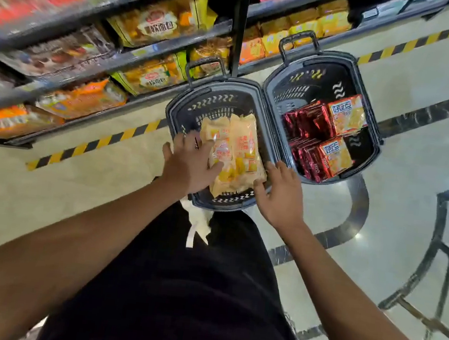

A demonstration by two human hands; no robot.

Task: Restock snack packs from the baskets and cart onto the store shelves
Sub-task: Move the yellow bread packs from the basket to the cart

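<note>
- Pale yellow snack packs (233, 154) lie stacked in the near basket (180, 109) on the floor, below the shelves (104, 58)
- Left hand (190, 166) rests on the pile, fingers spread and lightly bent; right hand (279, 190) presses its right edge, fingers nearly straight; neither has closed on a pack
- Risk: slick film may let the stack slide apart when lifted between two flat hands
- Risk: the far basket (367, 82) of red packs (310, 140) touches alongside and could be knocked
</note>
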